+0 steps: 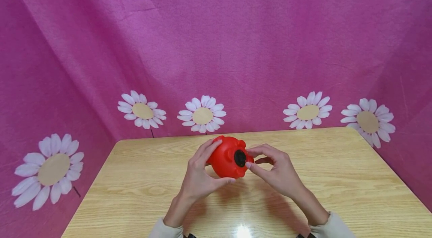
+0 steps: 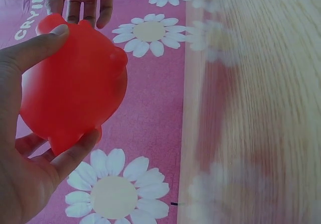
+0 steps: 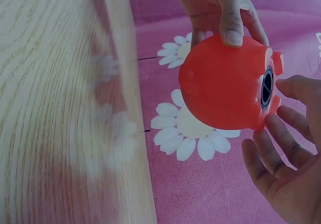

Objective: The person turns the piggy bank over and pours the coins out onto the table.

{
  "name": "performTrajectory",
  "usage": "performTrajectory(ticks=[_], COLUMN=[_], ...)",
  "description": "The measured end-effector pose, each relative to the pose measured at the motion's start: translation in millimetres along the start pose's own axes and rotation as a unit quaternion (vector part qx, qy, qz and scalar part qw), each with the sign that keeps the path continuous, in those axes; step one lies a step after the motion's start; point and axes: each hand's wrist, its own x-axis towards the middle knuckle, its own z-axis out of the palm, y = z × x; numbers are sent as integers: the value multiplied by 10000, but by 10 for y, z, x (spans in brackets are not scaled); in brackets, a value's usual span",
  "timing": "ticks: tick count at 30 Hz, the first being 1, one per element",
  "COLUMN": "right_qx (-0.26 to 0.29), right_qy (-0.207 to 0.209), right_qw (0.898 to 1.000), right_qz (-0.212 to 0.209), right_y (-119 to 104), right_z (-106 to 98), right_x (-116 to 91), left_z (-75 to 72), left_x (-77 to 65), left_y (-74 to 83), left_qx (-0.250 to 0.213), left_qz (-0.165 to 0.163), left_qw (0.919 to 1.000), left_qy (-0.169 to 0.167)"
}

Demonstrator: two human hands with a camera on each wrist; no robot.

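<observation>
A glossy red piggy bank [image 1: 223, 157] is held above the table, its underside with short stubby feet tilted to the right. Set into that underside is a round black plug [image 1: 240, 158], also visible edge-on in the right wrist view as a dark disc [image 3: 267, 87]. My left hand [image 1: 199, 178] grips the round body from the left, thumb below and fingers over the top in the head view. On the other side, my right hand [image 1: 278, 170] pinches a foot beside the plug between thumb and fingertips. The left wrist view shows only the smooth red body [image 2: 75, 91], with the plug hidden.
Beneath the hands lies a light wood-grain table [image 1: 148, 185], with shadows and a bright reflection near its front. A magenta cloth [image 1: 229, 50] printed with white daisies hangs behind the table and at both sides.
</observation>
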Motion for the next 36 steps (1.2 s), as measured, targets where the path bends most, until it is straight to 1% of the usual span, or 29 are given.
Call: performTrajectory(ticks=[2,7,11,15,20,26,30,36], right_qx=[-100,-331,-331,-249,-228,-236,-230,-234], right_qy=[31,170,252,232,239,224,230,297], right_qw=[9999,9993,9991,9994,9993,9992,9993,9993], right_qz=[-6,-83,-77,28,150,232,178,30], right_y=[-8,-7,5,3,-14,-3,5,10], right_z=[1,5,23,51,74,91,102,116], right_x=[1,4,0,-5,-10,-23,-34,-37], left_z=[6,20,22,33,47,55,57,64], left_x=[-4,-9,-6,-4,-14,-30,-31,-28], left_y=[-2,-18,-8,13,34,45,48,46], left_qx=[34,295,505,630,710,808,863,926], left_qz=[59,224,320,425,452,473,566,589], left_qw=[10000,9992,9981,9971,9964,9956,9946,9939], left_qy=[28,115,135,96,49,86,135,129])
